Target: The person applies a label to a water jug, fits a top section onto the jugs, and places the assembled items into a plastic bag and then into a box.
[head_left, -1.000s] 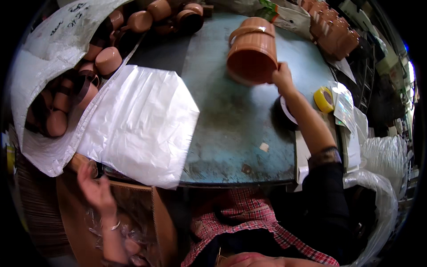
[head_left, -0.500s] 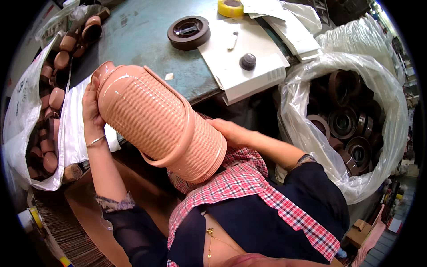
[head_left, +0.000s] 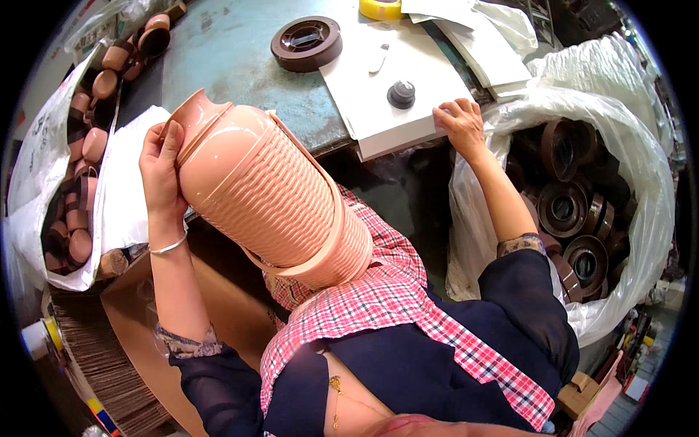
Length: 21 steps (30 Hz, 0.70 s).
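The person held a large pink ribbed flask shell point(head_left: 273, 200) tilted across the lap, its narrow neck up toward the table edge and its wide open base resting against the checked apron point(head_left: 378, 306). The left hand point(head_left: 162, 171) was wrapped around the neck and shoulder of the shell, fingers closed on it, a thin bangle point(head_left: 169, 247) at the wrist.

The right hand point(head_left: 460, 124) lay well apart from the shell — fingers spread and flat on the corner of a white board point(head_left: 408, 120) that sat on the blue-green table point(head_left: 233, 58). It gripped nothing; the fingertips only pressed on the board's edge. A small dark knob point(head_left: 401, 94) stood on the board just beside that hand, and a small white piece point(head_left: 378, 58) lay farther up the board.

Beyond the board a round brown plastic base point(head_left: 306, 43) rested on the table, and a roll of yellow tape point(head_left: 381, 8) sat at the far edge near a stack of white sheets point(head_left: 466, 44).

To the person's right, a big clear plastic bag point(head_left: 633, 182) stood open, filled with more brown round bases point(head_left: 575, 211). To the left, a white sack point(head_left: 44, 160) held many small pink caps point(head_left: 93, 146) — some spilled toward the table's far corner. Brown cardboard point(head_left: 131, 320) lay below the left forearm.
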### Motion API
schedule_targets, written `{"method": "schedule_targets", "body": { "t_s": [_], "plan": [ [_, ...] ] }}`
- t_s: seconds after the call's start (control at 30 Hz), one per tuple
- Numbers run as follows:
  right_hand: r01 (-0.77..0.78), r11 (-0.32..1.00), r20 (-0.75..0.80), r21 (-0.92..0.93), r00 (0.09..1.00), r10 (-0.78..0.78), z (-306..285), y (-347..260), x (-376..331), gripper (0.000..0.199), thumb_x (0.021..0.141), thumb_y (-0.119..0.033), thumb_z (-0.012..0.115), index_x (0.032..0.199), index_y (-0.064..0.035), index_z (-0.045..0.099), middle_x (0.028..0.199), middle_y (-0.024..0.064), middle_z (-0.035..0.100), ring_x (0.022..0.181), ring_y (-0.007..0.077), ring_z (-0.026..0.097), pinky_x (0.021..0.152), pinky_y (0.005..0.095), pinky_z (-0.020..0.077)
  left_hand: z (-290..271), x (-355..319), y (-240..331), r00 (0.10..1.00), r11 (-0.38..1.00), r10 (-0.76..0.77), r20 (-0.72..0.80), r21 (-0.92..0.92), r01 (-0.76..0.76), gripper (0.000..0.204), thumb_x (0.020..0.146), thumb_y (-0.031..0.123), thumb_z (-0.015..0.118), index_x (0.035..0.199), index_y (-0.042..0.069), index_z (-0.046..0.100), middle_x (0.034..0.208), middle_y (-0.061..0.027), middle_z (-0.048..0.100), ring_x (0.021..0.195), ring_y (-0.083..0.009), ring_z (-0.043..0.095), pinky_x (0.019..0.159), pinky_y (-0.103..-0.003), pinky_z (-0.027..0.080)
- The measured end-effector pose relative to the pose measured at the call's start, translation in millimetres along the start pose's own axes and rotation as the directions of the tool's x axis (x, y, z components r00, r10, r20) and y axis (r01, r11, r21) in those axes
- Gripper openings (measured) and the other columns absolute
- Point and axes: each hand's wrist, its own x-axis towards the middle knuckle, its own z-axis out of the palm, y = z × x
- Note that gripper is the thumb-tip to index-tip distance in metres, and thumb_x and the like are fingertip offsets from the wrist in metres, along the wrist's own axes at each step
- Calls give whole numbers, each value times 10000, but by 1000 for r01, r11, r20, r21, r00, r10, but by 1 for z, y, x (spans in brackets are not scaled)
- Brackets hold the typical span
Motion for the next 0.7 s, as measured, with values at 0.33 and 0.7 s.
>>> {"method": "schedule_targets", "body": {
  "t_s": [0.33,0.7],
  "plan": [
    [65,996,19,-59,998,-63,-19,-16,-4,93,686,-143,668,736,-94,607,991,25,567,956,227,493,835,387,351,2,13,7,995,971,45,-88,240,-23,354,802,266,675,971,7,503,877,-39,540,797,-102,492,704,-224,428],
    [-436,561,261,704,893,367,-74,-121,56,50,817,-33,573,830,14,585,703,82,609,616,139,573,569,239,444,-11,-23,14,992,958,68,104,269,-94,1155,541,362,844,1351,-66,141,1238,-221,391,1161,-279,408,985,-337,331]
  ]
}}
